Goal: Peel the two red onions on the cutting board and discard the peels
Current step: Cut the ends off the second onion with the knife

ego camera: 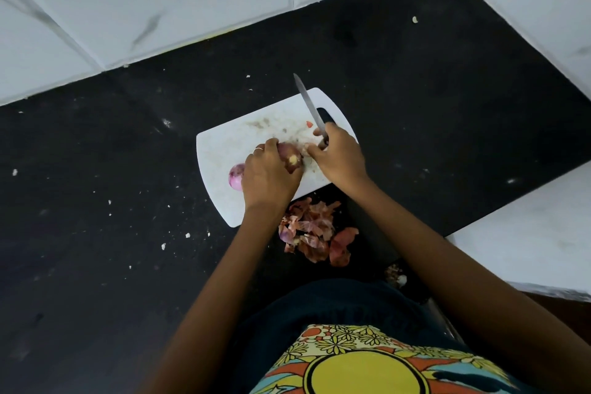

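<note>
**Ana:** Head view puts both hands over the cutting board (224, 150), so which one has the onion?

**Ben:** The left hand (267, 174). Its fingers curl over the onion being worked (289, 158) from the near-left side, holding it down on the board. The cut root end, a pale spot, faces right, towards the other hand.

**Ana:** And the right hand (340, 157)?

**Ben:** It grips the knife (311, 112) by the handle, blade pointing up and away towards the wall, well off the onion. Its fingertips reach left to the onion's right side. I think they pinch a loose flap of skin there, though that spot is too blurred to be sure.

**Ana:** So the move turns on that gap?

**Ben:** Yes. The onion lies just left of the right fingertips, its root-to-tip axis running roughly left to right between the hands. In my judgement the skin should be pulled rightward while the left hand holds firm.

**Ana:** The other onion?

**Ben:** The second onion (236, 176) sits on the board against the left side of the left hand, looking glossy and probably already peeled.

**Ana:** Peels?

**Ben:** The pile of peels (315, 233) lies on the black counter (96, 201) just off the board's near edge, not yet discarded.
</note>
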`<move>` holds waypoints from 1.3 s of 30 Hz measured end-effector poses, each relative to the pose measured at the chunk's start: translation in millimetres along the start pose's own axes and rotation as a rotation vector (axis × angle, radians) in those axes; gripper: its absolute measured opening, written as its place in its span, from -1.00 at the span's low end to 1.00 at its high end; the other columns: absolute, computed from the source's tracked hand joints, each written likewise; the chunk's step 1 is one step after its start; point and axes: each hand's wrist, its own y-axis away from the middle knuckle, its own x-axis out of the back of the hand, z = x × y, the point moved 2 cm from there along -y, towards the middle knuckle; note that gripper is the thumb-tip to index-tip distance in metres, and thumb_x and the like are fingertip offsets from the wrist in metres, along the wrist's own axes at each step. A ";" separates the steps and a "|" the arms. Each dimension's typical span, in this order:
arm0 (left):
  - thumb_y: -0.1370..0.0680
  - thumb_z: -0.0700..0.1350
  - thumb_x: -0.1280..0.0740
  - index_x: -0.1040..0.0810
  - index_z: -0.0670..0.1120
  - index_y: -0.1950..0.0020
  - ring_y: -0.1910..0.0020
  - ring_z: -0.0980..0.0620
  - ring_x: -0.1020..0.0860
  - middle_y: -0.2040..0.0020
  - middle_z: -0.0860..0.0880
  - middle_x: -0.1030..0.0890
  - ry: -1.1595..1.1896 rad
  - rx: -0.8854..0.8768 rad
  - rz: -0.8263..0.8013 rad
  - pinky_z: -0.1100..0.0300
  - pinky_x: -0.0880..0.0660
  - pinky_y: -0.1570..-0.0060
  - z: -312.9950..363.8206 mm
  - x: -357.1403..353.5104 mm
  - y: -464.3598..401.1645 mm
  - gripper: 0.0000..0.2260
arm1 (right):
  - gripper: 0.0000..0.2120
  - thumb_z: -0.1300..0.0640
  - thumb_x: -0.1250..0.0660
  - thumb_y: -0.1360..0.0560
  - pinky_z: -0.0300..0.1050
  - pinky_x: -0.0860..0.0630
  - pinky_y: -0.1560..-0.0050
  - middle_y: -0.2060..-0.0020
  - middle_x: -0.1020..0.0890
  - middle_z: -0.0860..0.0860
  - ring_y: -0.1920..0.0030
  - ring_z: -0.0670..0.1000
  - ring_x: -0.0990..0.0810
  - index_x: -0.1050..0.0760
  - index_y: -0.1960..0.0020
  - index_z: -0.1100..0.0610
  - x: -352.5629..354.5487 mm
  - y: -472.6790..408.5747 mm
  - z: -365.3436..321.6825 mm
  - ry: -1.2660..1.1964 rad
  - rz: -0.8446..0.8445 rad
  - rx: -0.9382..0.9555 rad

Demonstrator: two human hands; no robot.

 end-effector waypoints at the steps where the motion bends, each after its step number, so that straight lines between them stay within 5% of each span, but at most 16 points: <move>1: -0.48 0.04 -0.41 -0.40 -0.16 -0.37 -0.22 -0.16 -0.47 -0.24 -0.17 -0.52 -0.017 -0.007 -0.006 0.05 -0.41 -0.11 0.6 -1.5 0.6 -0.46 | -0.71 0.08 -0.36 -0.49 0.02 -0.51 0.06 -0.02 -0.56 0.02 0.02 0.07 -0.57 -0.46 -0.19 0.07 -3.6 -4.4 -1.1 0.023 -0.025 0.020; 5: -0.47 0.00 -0.44 -0.38 -0.16 -0.39 -0.25 -0.17 -0.39 -0.30 -0.17 -0.39 -0.043 -0.007 -0.001 0.02 -0.43 -0.10 1.3 -4.5 2.9 -0.44 | -0.63 0.07 -0.34 -0.50 0.10 -0.51 -0.06 -0.13 -0.49 0.06 -0.09 0.15 -0.55 -0.43 -0.30 0.01 -16.1 -12.2 2.5 0.114 -0.123 0.043; 12: -0.36 0.01 -0.49 -0.46 -0.14 -0.29 -0.14 -0.09 -0.45 -0.19 -0.14 -0.41 0.071 0.019 0.070 0.15 -0.43 0.06 -0.2 1.2 4.6 -0.44 | -0.89 0.13 -0.34 -0.50 0.10 -0.53 0.04 0.01 -0.55 0.07 0.02 0.11 -0.56 -0.51 -0.01 0.10 -20.0 -8.3 9.5 0.070 -0.068 0.063; 17: -0.34 -0.01 -0.53 -0.44 -0.06 -0.30 -0.04 0.14 -0.40 -0.14 0.02 -0.38 0.370 0.074 0.096 0.53 -0.29 0.17 -1.3 15.1 1.0 -0.43 | -0.91 0.20 -0.43 -0.45 0.02 -0.55 0.04 0.15 -0.64 0.01 0.09 0.05 -0.61 -0.56 0.09 0.20 -16.1 -10.7 8.3 -0.109 -0.042 0.010; 21: -0.37 -0.17 -0.52 -0.42 -0.05 -0.29 -0.05 0.09 -0.53 -0.09 0.08 -0.47 0.801 0.232 0.037 0.28 -0.56 0.01 -6.9 15.7 -1.0 -0.46 | -0.86 0.19 -0.50 -0.39 -0.05 -0.59 0.29 0.27 -0.61 -0.04 0.26 -0.09 -0.58 -0.59 0.11 0.22 9.9 -9.0 5.3 -0.360 -0.047 -0.140; 24: -0.39 -0.15 -0.49 -0.44 -0.08 -0.30 -0.09 0.01 -0.56 -0.18 -0.04 -0.50 1.021 0.365 -0.074 0.15 -0.60 0.02 -13.9 11.1 -3.6 -0.49 | -0.85 0.21 -0.53 -0.36 -0.23 -0.35 0.56 0.26 -0.64 0.09 0.54 -0.16 -0.44 -0.58 0.16 0.20 27.3 -2.5 13.5 -0.360 -0.267 -0.184; 29: -0.54 -0.26 -0.34 -0.47 -0.15 -0.23 -0.08 -0.08 -0.60 -0.22 -0.20 -0.54 1.326 0.470 -0.172 0.07 -0.60 -0.03 -12.8 8.1 -2.3 -0.73 | -0.79 0.25 -0.50 -0.38 -0.27 -0.22 0.62 0.49 -0.51 0.04 0.64 -0.14 -0.30 -0.55 0.08 0.34 30.8 16.8 24.7 -0.234 -0.551 -0.186; 36: -0.58 -0.26 -0.28 -0.47 -0.18 -0.25 -0.04 -0.01 -0.63 -0.18 -0.16 -0.57 1.348 0.420 -0.271 0.08 -0.60 -0.02 -9.3 3.4 3.2 -0.76 | -0.78 0.05 -0.35 -0.53 -0.24 -0.23 0.60 0.26 -0.68 -0.01 0.59 -0.12 -0.29 -0.54 0.00 0.21 36.1 21.9 5.3 -0.441 -0.316 -0.149; 39: -0.53 -0.17 -0.35 -0.46 -0.20 -0.31 -0.13 -0.07 -0.60 -0.25 -0.21 -0.55 1.333 0.408 -0.256 0.07 -0.59 -0.08 -9.4 1.1 2.0 -0.64 | -0.78 0.03 -0.36 -0.52 -0.23 -0.24 0.59 0.55 -0.46 -0.16 0.59 -0.14 -0.28 -0.54 -0.07 0.16 33.3 24.3 -7.9 -0.558 -0.311 -0.107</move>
